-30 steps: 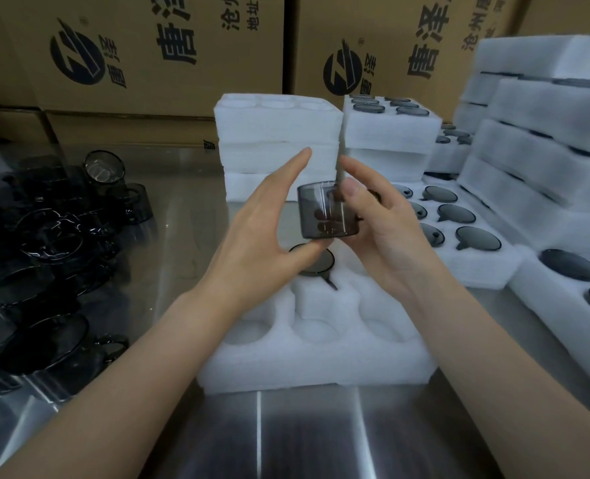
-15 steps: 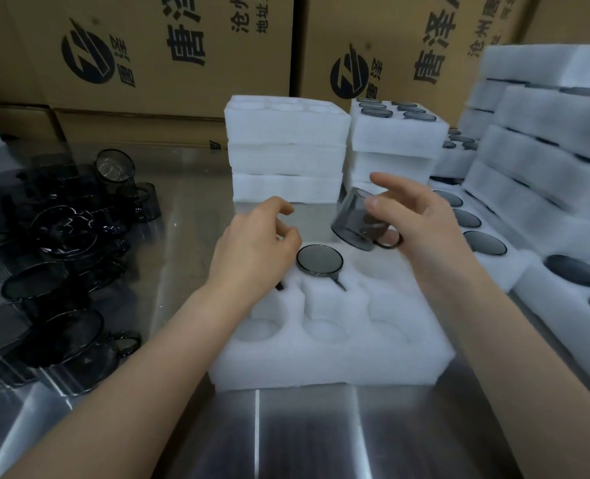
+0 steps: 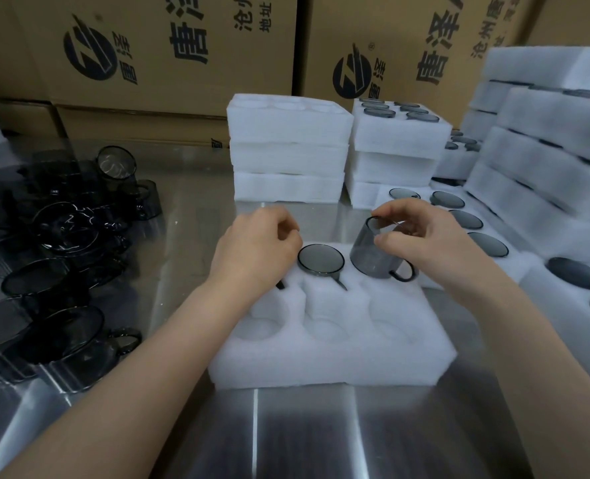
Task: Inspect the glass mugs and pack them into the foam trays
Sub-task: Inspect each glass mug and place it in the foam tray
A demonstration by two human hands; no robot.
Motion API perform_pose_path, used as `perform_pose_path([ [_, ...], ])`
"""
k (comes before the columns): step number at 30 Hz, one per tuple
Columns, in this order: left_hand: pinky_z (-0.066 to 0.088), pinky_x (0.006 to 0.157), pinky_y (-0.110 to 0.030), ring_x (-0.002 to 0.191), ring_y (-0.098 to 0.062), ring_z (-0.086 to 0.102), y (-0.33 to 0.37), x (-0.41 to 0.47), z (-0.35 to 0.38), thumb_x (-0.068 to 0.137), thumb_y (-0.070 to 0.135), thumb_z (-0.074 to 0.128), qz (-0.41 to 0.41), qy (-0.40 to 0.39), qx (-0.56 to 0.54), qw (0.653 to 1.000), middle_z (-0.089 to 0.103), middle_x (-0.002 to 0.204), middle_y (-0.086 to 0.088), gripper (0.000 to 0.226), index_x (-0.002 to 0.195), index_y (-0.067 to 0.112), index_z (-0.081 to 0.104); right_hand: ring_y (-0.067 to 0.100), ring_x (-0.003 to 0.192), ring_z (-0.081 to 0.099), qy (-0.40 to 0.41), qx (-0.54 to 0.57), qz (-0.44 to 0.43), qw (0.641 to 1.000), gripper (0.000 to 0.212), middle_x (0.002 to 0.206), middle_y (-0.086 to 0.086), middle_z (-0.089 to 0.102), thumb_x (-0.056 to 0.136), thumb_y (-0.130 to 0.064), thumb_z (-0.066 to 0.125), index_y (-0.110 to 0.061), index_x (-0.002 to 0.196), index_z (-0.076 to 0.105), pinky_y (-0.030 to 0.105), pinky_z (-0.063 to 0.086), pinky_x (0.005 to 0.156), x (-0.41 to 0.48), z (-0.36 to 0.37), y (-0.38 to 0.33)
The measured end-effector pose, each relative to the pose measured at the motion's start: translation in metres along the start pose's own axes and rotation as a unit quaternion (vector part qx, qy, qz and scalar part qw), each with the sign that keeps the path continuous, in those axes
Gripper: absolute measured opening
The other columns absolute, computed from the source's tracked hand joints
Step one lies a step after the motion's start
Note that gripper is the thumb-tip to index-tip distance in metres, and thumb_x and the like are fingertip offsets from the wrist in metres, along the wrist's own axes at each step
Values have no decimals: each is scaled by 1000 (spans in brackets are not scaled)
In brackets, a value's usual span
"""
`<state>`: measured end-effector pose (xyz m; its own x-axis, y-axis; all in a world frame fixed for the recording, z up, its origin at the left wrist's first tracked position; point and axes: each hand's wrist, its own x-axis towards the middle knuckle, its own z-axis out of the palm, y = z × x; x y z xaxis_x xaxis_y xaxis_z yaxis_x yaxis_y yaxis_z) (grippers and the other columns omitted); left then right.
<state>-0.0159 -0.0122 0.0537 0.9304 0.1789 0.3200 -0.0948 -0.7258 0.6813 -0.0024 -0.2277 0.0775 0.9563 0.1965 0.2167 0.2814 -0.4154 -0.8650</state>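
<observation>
Two bare arms reach in from the bottom corners and point toward the middle. The left hand [image 3: 255, 250] has its back facing up, and its fingers are curled in to the palm like a fist. The right hand [image 3: 421, 243] is across from it, a little apart. Its first finger hooks over the rim of a tilted mug [image 3: 369, 257] and its thumb presses on the mug's side. Its other fingers bend behind the glass.

Left carton [image 3: 148, 88] printed 唐泽 beside a round logo, smaller 沧 and 地址; right carton [image 3: 400, 95] same logo, 唐泽, 沧州唐, partly cut off.
</observation>
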Motion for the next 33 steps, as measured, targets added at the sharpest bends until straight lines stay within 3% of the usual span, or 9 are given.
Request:
perform_pose_path([
  [6,54,82,-40,87,-23,64,0,0,0,85,22,55,1,-3,5,1000,68,83,9,15,78,33,63,3,67,53,-7,-38,-7,999,36,92,-15,64,60,-31,58,-37,95,66,22,45,68,0,-1,2],
  [9,54,80,-40,85,-22,64,0,0,0,85,22,55,4,-3,10,1000,67,80,11,16,76,33,62,-2,59,49,-19,-62,-19,998,32,94,-13,59,59,-32,57,-41,88,67,14,42,55,-2,3,-2],
  [12,54,80,-40,83,-21,64,0,0,0,85,22,55,4,-2,9,1000,66,78,13,17,75,33,62,-6,68,49,-45,-84,-19,995,31,102,-7,54,60,-33,55,-42,89,62,13,44,51,-4,8,-4],
  [14,54,80,-40,84,-21,64,0,0,0,86,22,55,4,-4,10,1000,66,79,12,17,75,33,62,-10,74,47,-75,-100,-11,992,28,106,-13,51,66,-35,54,-42,92,56,16,43,67,-5,11,-4],
  [16,54,80,-40,85,-21,64,0,1,1,86,22,55,4,-6,12,1000,67,81,11,16,77,32,64,-12,83,43,-106,-138,-2,985,22,106,-25,47,73,-37,51,-44,94,51,28,35,84,-5,11,-3],
  [18,54,80,-40,85,-21,64,0,1,1,86,22,55,4,-6,14,1000,68,82,9,15,80,30,66,-18,92,40,-127,-183,8,975,25,107,-31,44,72,-41,44,-46,96,48,31,28,89,-3,12,-2],
  [23,55,80,-40,84,-21,65,0,1,1,86,23,54,0,-12,17,1000,68,81,9,15,80,29,67,2,140,19,-183,-320,5,929,48,150,-15,31,98,-28,35,-37,146,33,22,9,98,0,14,4],
  [28,55,78,-39,81,-19,66,-1,1,2,85,23,53,4,-18,30,999,68,79,9,16,81,27,68,2,146,2,-212,-397,14,893,56,162,-13,9,101,-32,22,-32,155,10,27,0,114,0,19,5],
  [33,56,76,-37,75,-15,67,0,1,2,87,24,52,13,-26,56,998,69,78,9,16,83,26,68,3,148,-3,-201,-411,18,889,57,163,-12,3,100,-33,19,-31,156,6,31,-3,119,0,21,5],
])
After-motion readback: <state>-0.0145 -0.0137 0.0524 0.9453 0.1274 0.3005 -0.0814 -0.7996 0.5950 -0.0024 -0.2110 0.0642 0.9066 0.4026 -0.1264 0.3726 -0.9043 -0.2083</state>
